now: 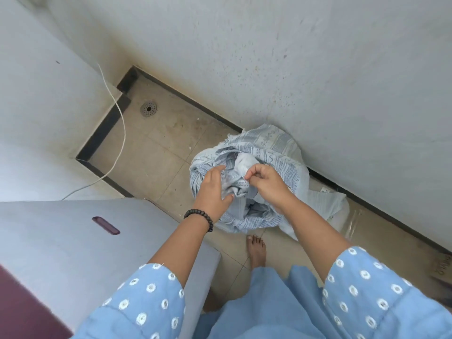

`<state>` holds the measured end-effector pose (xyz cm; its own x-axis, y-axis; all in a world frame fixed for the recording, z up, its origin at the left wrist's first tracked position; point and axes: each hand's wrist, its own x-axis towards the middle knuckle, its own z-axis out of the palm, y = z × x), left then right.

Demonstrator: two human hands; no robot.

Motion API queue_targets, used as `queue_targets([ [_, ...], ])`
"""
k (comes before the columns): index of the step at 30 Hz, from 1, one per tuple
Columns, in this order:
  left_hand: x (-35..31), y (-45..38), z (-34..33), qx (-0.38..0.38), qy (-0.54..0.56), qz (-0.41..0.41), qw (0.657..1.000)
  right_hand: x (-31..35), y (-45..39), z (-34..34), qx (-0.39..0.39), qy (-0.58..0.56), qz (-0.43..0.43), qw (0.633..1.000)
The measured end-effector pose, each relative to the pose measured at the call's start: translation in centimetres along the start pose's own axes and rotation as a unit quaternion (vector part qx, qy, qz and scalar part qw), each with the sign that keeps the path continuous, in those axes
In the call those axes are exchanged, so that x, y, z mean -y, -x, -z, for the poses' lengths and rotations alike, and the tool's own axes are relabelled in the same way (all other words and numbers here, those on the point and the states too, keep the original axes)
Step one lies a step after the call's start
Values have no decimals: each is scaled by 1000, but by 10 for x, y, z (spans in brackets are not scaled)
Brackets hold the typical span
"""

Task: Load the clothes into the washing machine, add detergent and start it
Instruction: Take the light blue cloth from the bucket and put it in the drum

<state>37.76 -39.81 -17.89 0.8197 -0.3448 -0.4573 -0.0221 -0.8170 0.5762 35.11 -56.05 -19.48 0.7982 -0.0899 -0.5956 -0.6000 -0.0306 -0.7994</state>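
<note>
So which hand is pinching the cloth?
The right hand: its fingertips pinch a fold of the patterned cloth bundle. The left hand, with the bead bracelet, lies open.

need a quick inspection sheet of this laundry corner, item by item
surface: tiled floor, stained near the wall, with a round drain
job's things: bundle of pale patterned clothes on the floor by the wall; washer at lower left, lid shut
clutter: clear plastic on the floor to the right of the bundle
grips: left hand open, fingers spread on the clothes; right hand pinching a fold of cloth
cables: white cable hanging down the wall and trailing over the floor behind the washer
surroundings: speckled grey wall with dark skirting; a bare foot near the bundle
</note>
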Motion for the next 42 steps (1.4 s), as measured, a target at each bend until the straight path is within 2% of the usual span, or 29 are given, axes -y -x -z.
queue_targets([
  [7, -31, 40, 26, 57, -38, -32, 997, 56, 69, 9, 30, -20, 91, 995],
  [14, -56, 75, 42, 22, 12, -26, 999, 140, 141, 32, 28, -65, 178, 981],
  [20, -84, 97, 67, -52, 42, -50, 997, 201, 203, 39, 60, -115, 261, 956],
  [23, -90, 105, 83, -102, 33, -39, 993, 223, 230, 37, 83, -144, 287, 943],
  [26, -91, 114, 97, -109, 11, -26, 994, 243, 254, 38, 119, -218, 304, 920],
  [29, -85, 117, 109, -128, 7, -9, 992, 256, 268, 45, 123, -233, 330, 906],
  [33, -89, 118, 146, -226, 65, 2, 972, 256, 268, 53, 63, -158, 347, 922],
  [35, -98, 120, 174, -284, 96, -12, 954, 251, 264, 53, -1, -59, 348, 936],
  [37, -113, 128, 204, -331, 114, -54, 935, 248, 261, 49, -34, 41, 331, 942],
  [39, -140, 142, 227, -338, 121, -123, 925, 249, 261, 41, -21, 117, 319, 940],
  [42, -181, 169, 241, -267, 48, -236, 933, 251, 253, 21, 14, 213, 320, 923],
])
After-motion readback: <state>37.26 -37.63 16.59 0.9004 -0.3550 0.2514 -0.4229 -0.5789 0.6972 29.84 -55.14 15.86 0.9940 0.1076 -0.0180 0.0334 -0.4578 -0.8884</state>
